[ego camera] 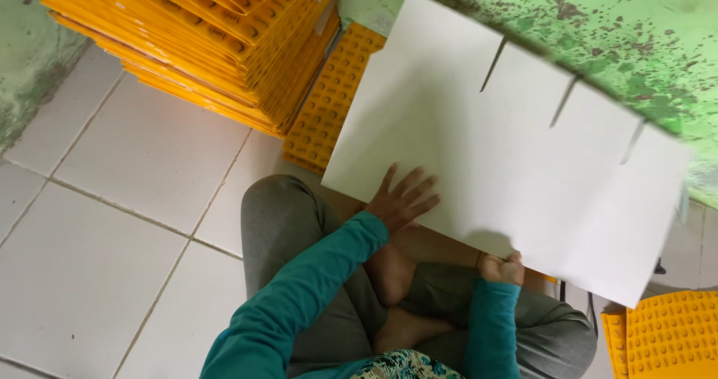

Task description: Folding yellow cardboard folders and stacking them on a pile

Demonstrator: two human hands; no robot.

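Observation:
A large white cardboard sheet (508, 147) with three slits cut into its far edge lies tilted over my lap. My left hand (402, 198) rests flat on its near left part, fingers spread. My right hand (502, 268) grips the sheet's near edge, its fingers tucked under the board. I sit cross-legged on the floor in grey trousers and teal sleeves, my bare feet (396, 304) showing below the sheet.
A tall stack of flat yellow cartons (224, 35) stands at the top left. A yellow studded mat (329, 102) lies beside it, another studded mat (666, 334) at the bottom right. White tiled floor (112, 222) spreads left; a stained green wall (598, 20) runs behind.

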